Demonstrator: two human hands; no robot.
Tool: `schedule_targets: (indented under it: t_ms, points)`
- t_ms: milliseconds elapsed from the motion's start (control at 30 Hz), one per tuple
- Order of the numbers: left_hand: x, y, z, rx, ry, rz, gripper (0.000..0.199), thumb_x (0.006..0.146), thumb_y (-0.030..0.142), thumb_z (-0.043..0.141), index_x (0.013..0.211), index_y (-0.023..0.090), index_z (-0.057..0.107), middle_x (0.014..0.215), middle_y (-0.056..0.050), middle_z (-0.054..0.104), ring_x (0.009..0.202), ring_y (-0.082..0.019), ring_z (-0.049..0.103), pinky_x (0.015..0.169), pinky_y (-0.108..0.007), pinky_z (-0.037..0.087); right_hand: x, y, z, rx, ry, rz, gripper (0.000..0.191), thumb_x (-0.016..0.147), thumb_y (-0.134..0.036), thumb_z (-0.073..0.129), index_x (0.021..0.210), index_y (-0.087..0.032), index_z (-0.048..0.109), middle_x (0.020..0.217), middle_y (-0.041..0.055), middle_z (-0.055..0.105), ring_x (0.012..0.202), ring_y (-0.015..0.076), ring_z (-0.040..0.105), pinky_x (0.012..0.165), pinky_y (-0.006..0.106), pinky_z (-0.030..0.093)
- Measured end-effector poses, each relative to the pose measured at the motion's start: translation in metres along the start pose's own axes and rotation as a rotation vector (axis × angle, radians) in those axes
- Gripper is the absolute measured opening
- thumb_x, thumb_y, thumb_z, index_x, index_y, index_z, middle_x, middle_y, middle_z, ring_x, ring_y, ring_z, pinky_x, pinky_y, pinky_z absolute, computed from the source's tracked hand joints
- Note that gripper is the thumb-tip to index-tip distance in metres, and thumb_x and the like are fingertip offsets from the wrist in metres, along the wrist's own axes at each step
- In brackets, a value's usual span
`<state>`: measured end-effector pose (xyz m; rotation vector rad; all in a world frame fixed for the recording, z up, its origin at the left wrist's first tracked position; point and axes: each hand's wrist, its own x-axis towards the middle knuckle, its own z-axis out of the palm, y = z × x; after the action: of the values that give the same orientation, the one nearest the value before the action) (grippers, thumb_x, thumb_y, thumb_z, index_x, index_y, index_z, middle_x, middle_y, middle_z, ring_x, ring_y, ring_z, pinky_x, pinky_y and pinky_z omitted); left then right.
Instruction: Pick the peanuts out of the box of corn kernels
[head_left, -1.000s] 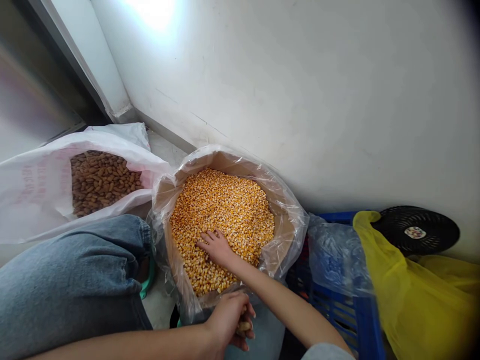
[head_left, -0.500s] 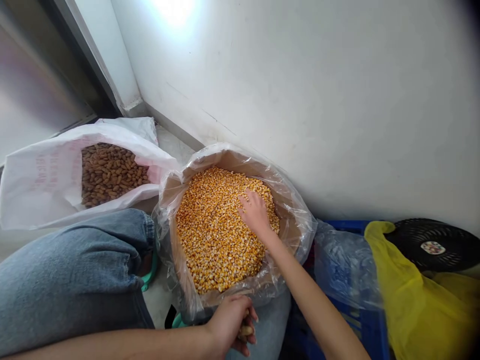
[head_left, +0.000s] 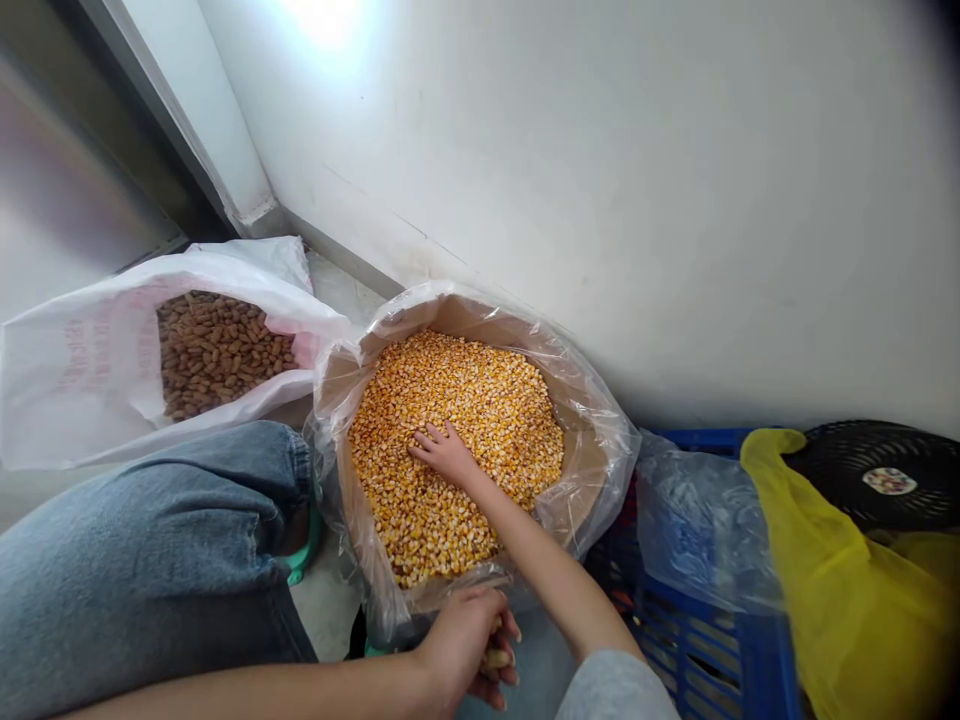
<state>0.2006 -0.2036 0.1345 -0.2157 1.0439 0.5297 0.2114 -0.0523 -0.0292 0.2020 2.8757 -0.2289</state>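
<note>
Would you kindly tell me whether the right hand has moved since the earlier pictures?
Yes. Against the cardboard box, the right hand has moved left since the latest earlier picture, away from the box's right side, over the corn kernels toward their middle.

Grain storage corner: sacked corn kernels [head_left: 457,440], peanuts [head_left: 217,355].

Dried yellow-orange maize kernels [head_left: 480,400], loose, heaped in a broad, nearly level mass inside a cardboard box [head_left: 579,465] lined with a clear plastic bag [head_left: 619,470], bag mouth folded out over the rim. Right hand [head_left: 446,452] rests palm down on the kernels, fingers spread, left of centre. Left hand [head_left: 461,640] is closed just by the near rim, around a small pale-yellow object [head_left: 496,658], mostly hidden by the fingers; identity unclear.
</note>
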Motion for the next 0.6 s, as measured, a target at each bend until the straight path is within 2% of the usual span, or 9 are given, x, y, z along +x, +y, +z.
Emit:
schedule_targets:
  t_ms: [100, 167, 233, 300, 367, 400, 467, 533, 600]
  points:
    - [-0.001, -0.002, -0.001, -0.01, -0.01, 0.005, 0.022, 0.069, 0.033, 0.04, 0.057, 0.016, 0.045, 0.043, 0.003, 0.041, 0.035, -0.008, 0.043, 0.031, -0.017, 0.031, 0.001, 0.017, -0.003, -0.065, 0.031, 0.029, 0.035, 0.084, -0.013, 0.032, 0.114, -0.027, 0.043, 0.127, 0.0052, 0.039, 0.118, 0.026, 0.03, 0.088, 0.056, 0.027]
    - [-0.002, -0.003, -0.002, -0.009, -0.007, -0.005, 0.022, 0.07, 0.032, 0.039, 0.056, 0.016, 0.045, 0.042, 0.003, 0.041, 0.034, -0.008, 0.043, 0.031, -0.017, 0.031, 0.002, 0.033, -0.011, -0.101, 0.056, 0.106, 0.037, 0.084, -0.012, 0.03, 0.114, -0.027, 0.044, 0.131, 0.0044, 0.035, 0.119, 0.0267, 0.027, 0.088, 0.056, 0.026]
    - [-0.003, -0.003, -0.003, -0.007, -0.002, -0.016, 0.02, 0.07, 0.029, 0.038, 0.056, 0.016, 0.045, 0.042, 0.003, 0.041, 0.034, -0.008, 0.043, 0.031, -0.017, 0.031, 0.004, 0.053, -0.025, -0.132, 0.117, 0.279, 0.037, 0.083, -0.011, 0.03, 0.114, -0.026, 0.044, 0.133, 0.005, 0.03, 0.121, 0.0272, 0.024, 0.09, 0.056, 0.023]
    - [-0.004, -0.004, -0.005, -0.01, 0.002, -0.011, 0.02, 0.069, 0.028, 0.038, 0.056, 0.016, 0.045, 0.043, 0.003, 0.041, 0.035, -0.008, 0.043, 0.031, -0.017, 0.031, 0.004, 0.07, -0.042, -0.144, 0.203, 0.524, 0.037, 0.083, -0.013, 0.032, 0.117, -0.024, 0.043, 0.135, 0.0074, 0.027, 0.122, 0.0289, 0.021, 0.092, 0.056, 0.019]
    - [-0.003, -0.004, -0.005, -0.017, 0.0, -0.002, 0.02, 0.069, 0.03, 0.038, 0.057, 0.016, 0.045, 0.043, 0.003, 0.041, 0.035, -0.008, 0.043, 0.031, -0.017, 0.031, 0.0, 0.076, -0.057, -0.116, 0.274, 0.698, 0.037, 0.082, -0.02, 0.037, 0.119, -0.023, 0.042, 0.136, 0.0094, 0.024, 0.122, 0.0305, 0.019, 0.093, 0.054, 0.019]
    - [-0.002, -0.004, -0.005, -0.021, -0.005, 0.002, 0.02, 0.069, 0.031, 0.039, 0.057, 0.016, 0.045, 0.043, 0.003, 0.041, 0.035, -0.008, 0.044, 0.031, -0.017, 0.031, -0.003, 0.071, -0.062, -0.082, 0.287, 0.714, 0.038, 0.081, -0.023, 0.038, 0.119, -0.022, 0.041, 0.135, 0.0101, 0.024, 0.122, 0.0301, 0.02, 0.093, 0.052, 0.02]
    - [-0.001, -0.005, -0.005, -0.02, -0.016, -0.001, 0.022, 0.069, 0.033, 0.039, 0.057, 0.016, 0.046, 0.043, 0.003, 0.042, 0.035, -0.008, 0.044, 0.032, -0.017, 0.031, -0.014, 0.048, -0.063, 0.019, 0.25, 0.605, 0.039, 0.081, -0.029, 0.038, 0.12, -0.021, 0.041, 0.132, 0.0108, 0.03, 0.12, 0.0261, 0.026, 0.095, 0.045, 0.024]
    - [-0.001, -0.004, -0.004, -0.02, -0.022, -0.009, 0.023, 0.069, 0.034, 0.04, 0.057, 0.016, 0.046, 0.042, 0.003, 0.041, 0.035, -0.008, 0.043, 0.032, -0.018, 0.031, -0.029, 0.009, -0.055, 0.142, 0.14, 0.372, 0.04, 0.081, -0.03, 0.038, 0.12, -0.021, 0.041, 0.127, 0.0098, 0.037, 0.116, 0.0211, 0.032, 0.094, 0.038, 0.027]
    - [-0.002, -0.003, -0.002, -0.02, -0.017, -0.016, 0.021, 0.069, 0.032, 0.039, 0.057, 0.016, 0.046, 0.043, 0.003, 0.041, 0.035, -0.008, 0.043, 0.032, -0.018, 0.031, -0.045, -0.033, -0.042, 0.243, 0.023, 0.11, 0.04, 0.079, -0.033, 0.042, 0.118, -0.025, 0.042, 0.127, 0.0062, 0.038, 0.117, 0.0206, 0.031, 0.095, 0.039, 0.026]
